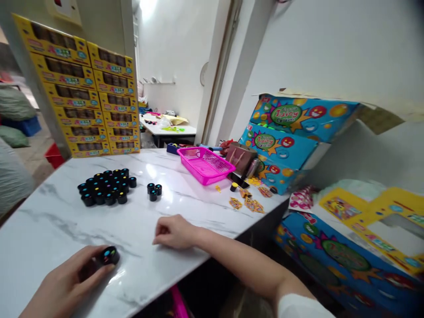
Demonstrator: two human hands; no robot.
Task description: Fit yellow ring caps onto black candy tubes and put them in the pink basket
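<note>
My left hand (74, 276) grips a small black cylinder (110, 255) between thumb and fingers, low over the near left of the marble-patterned table (139, 269). Blue, green and red spots show on the cylinder's top. My right hand (175, 232) rests on the table near its front edge, fingers curled in; whatever may be inside is hidden. Ahead of the left hand stands a tight cluster of black cylinders (107, 187), their tops dotted blue, yellow or purple. Three more black cylinders (153, 191) stand together between that cluster and the right hand.
Stacked yellow window boxes (74, 95) rise at the back left. A pink basket (205, 170) sits at the back, near a yellow-topped black cylinder (233, 187) and orange packets (253, 204). Blue gum cartons (281, 145) stand at right; another blue carton (344, 260) is below the table edge.
</note>
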